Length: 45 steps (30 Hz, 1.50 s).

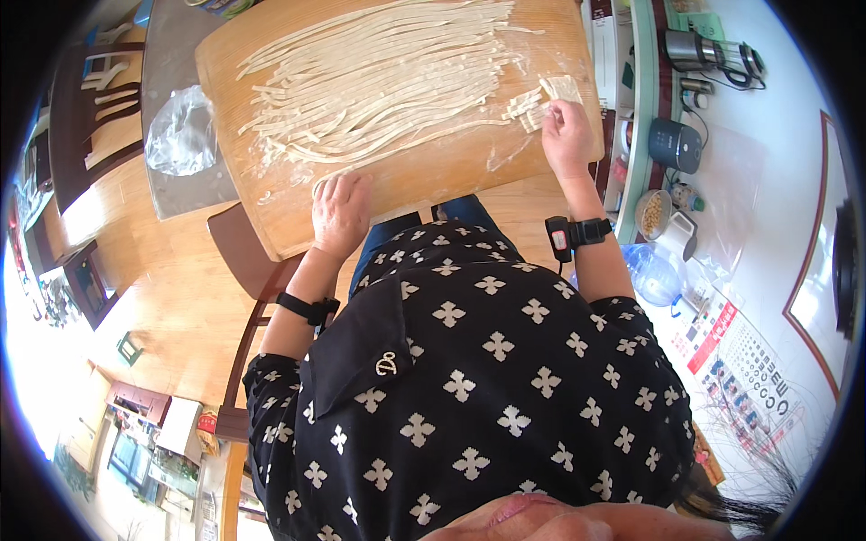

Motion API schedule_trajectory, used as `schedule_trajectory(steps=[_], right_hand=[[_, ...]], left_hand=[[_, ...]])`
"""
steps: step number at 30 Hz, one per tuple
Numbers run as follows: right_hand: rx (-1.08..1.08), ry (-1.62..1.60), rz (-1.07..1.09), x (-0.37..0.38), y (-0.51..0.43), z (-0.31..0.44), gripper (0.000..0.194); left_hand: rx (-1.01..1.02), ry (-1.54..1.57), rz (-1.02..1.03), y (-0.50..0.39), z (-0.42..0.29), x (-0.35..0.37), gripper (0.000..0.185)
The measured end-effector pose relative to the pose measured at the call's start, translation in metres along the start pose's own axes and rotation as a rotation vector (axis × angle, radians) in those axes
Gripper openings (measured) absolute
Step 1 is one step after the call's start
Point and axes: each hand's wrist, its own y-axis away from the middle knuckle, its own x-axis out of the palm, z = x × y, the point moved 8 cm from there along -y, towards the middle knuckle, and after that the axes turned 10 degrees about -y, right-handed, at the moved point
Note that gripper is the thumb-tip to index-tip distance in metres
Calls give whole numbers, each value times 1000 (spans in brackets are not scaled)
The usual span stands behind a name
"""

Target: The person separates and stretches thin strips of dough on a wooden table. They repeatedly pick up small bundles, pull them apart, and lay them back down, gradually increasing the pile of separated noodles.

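Observation:
Many long strips of cut noodle dough lie side by side on a floured wooden board. My left hand rests on the board's near left part, fingers bent downward, with a pale dough edge showing by its fingertips; what is under the fingers is hidden. At the board's right side, my right hand has its fingertips pinched at a flat, folded piece of dough. Short cut dough pieces lie just left of that hand. Both wrists wear black straps.
A clear plastic bag lies on the grey table left of the board. A brown chair stands below it. Along the right, a counter holds a bowl of beans or nuts, a dark appliance and a blender.

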Motion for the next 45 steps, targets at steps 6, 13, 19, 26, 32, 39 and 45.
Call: schedule_trajectory(steps=[6, 13, 19, 26, 32, 39, 45], right_hand=[[206, -118, 99, -8, 25, -68, 16], [-45, -178, 167, -13, 20, -57, 22], [-61, -259, 287, -26, -1, -67, 23], [-165, -253, 357, -22, -6, -53, 19], [-215, -290, 301, -11, -6, -35, 18], [-199, -243, 213, -4, 9, -24, 18], [-2, -294, 135, 10, 20, -33, 15]], left_hand=[[-138, -99, 10, -19, -21, 12, 31], [-133, 46, 17, -63, -91, 51, 25], [-196, -25, -37, -103, -145, 82, 22], [-290, -39, -56, -103, -154, 88, 24], [-281, 2, -51, -102, -155, 87, 20], [-208, 98, -29, -100, -147, 80, 16], [-114, 167, 0, -96, -134, 74, 15]])
